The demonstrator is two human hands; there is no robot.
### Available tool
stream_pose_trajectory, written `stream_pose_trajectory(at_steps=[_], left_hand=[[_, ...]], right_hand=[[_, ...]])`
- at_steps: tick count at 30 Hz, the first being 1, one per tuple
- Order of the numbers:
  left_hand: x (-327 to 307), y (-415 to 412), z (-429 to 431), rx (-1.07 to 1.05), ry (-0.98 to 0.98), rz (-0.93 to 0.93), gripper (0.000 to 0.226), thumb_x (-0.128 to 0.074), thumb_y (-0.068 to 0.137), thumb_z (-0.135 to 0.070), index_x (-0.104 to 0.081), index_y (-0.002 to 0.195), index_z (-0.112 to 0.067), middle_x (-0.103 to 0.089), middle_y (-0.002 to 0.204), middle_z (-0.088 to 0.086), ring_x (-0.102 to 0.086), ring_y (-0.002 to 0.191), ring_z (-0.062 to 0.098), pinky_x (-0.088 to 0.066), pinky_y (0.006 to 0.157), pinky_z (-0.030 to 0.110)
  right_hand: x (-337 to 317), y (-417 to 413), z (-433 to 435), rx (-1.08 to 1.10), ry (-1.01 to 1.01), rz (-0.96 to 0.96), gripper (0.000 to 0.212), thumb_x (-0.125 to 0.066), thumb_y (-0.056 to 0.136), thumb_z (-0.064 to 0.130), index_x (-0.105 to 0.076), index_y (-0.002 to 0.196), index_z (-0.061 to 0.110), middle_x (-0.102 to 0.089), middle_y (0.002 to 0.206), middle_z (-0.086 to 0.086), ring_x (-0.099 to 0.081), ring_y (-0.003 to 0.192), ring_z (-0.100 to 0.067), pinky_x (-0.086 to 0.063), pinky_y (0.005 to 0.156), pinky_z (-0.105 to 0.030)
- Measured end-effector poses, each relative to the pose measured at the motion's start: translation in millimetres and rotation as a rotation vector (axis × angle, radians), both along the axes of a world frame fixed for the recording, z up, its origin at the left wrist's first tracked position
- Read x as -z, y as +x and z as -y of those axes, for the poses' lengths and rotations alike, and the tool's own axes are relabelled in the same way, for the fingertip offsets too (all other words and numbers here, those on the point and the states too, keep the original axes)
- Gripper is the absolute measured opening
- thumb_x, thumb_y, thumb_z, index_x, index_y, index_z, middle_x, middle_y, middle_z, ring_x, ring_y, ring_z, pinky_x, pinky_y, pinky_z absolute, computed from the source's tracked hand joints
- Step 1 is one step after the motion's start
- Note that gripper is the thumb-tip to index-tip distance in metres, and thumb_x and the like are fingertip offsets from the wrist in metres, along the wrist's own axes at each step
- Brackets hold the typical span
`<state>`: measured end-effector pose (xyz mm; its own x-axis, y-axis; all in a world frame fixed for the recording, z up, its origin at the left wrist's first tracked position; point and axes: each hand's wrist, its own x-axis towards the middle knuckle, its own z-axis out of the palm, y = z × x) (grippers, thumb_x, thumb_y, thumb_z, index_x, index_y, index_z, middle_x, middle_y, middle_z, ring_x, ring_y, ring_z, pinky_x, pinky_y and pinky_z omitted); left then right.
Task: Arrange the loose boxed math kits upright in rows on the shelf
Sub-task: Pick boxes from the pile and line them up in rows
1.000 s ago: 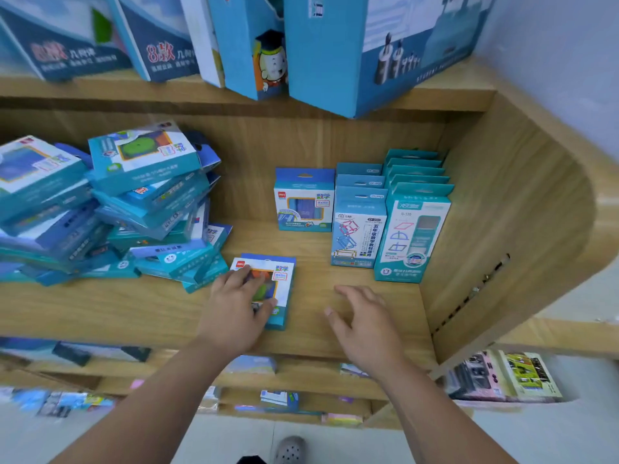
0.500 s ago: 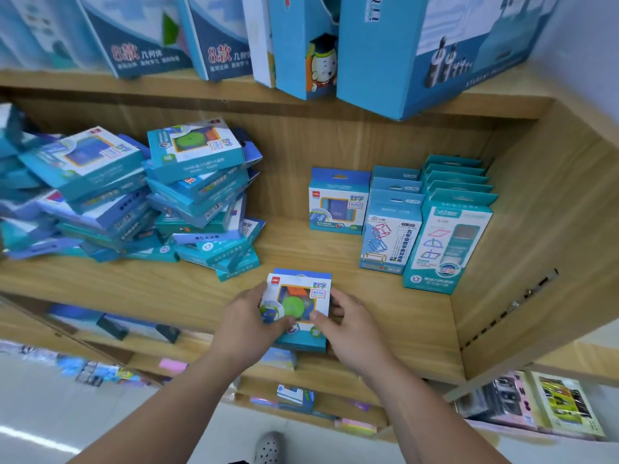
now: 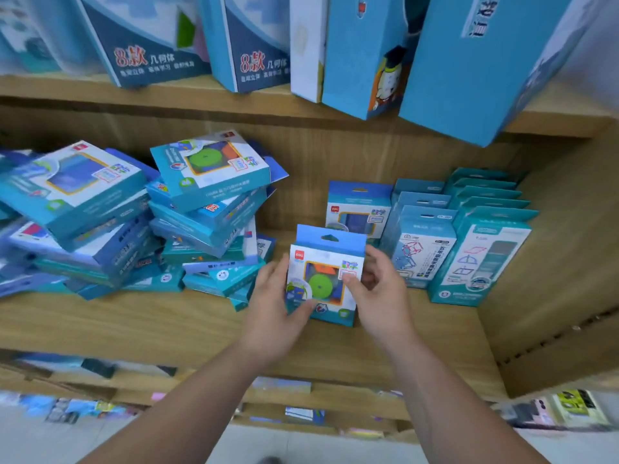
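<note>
Just right of the frame's centre, a small blue-and-white cardboard math kit box with a green disc in its window [image 3: 322,285] stood upright, hang-tab up, gripped by both hands. Both forearms reached up from the bottom edge, converging on it. The left hand [image 3: 273,304] clasped its left side, thumb pressed on the lower front, fingers curled behind. The right hand [image 3: 380,291] pinched the right edge, thumb on the front and fingers wrapped behind. Whether its base touched the light wooden shelf board [image 3: 134,324] could not be told. Directly behind it stood one matching upright blue box [image 3: 360,209], beside rows of tall teal boxes [image 3: 482,259] at centre right. A loose heap of flat-lying blue boxes [image 3: 140,226] filled the left.
</note>
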<state>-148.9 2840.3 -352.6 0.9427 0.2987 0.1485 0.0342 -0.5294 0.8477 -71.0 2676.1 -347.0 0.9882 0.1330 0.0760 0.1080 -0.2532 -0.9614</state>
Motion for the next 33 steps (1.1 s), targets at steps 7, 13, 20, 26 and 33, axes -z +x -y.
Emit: stream_pose_trajectory(at_steps=[7,13,20,26,33], left_hand=[[-5,30,-15,0.179,0.076,-0.107,0.084,-0.068,0.091,-0.028,-0.018,0.158,-0.024,-0.015,0.163,-0.001,-0.017,0.147,0.004,-0.007,0.098,-0.008],[-14,43,-20,0.201,0.069,-0.104,0.085,-0.059,0.097,-0.021,-0.003,0.157,-0.040,0.023,0.163,-0.006,0.015,0.150,0.005,-0.007,0.118,0.019],[-22,51,-11,0.093,0.169,-0.056,0.078,-0.054,0.098,-0.012,-0.010,0.158,-0.035,0.034,0.159,-0.005,0.019,0.137,-0.020,-0.017,0.114,0.017],[-26,65,1,0.053,0.426,-0.024,0.079,-0.056,0.093,-0.012,-0.015,0.158,-0.032,0.022,0.164,-0.013,-0.036,0.143,0.026,-0.046,0.101,0.037],[-32,61,3,-0.001,0.395,0.030,0.068,-0.055,0.093,-0.010,-0.032,0.154,-0.028,-0.003,0.167,-0.004,-0.031,0.146,0.022,-0.040,0.111,0.037]], right_hand=[[-8,19,-27,0.119,-0.181,0.239,0.049,-0.072,0.087,0.013,-0.050,0.128,0.028,-0.070,0.110,0.009,-0.068,0.096,-0.009,-0.056,0.086,-0.037],[-6,44,-53,0.119,-0.264,0.304,0.043,-0.068,0.090,0.016,-0.056,0.130,0.026,-0.060,0.110,0.001,-0.064,0.078,-0.014,-0.055,0.080,-0.037],[-23,75,-51,-0.081,-0.385,0.358,0.041,-0.059,0.095,0.014,-0.058,0.136,0.018,-0.061,0.102,0.004,-0.055,0.088,-0.010,-0.046,0.078,-0.027],[-39,85,-33,-0.280,-0.616,0.347,0.035,-0.054,0.095,0.019,-0.058,0.130,0.021,-0.064,0.114,-0.003,-0.061,0.101,-0.023,-0.045,0.079,-0.029],[-50,68,-27,-0.216,-0.485,0.355,0.035,-0.053,0.098,0.034,-0.060,0.130,0.020,-0.067,0.110,0.001,-0.062,0.100,-0.018,-0.052,0.086,-0.036]])
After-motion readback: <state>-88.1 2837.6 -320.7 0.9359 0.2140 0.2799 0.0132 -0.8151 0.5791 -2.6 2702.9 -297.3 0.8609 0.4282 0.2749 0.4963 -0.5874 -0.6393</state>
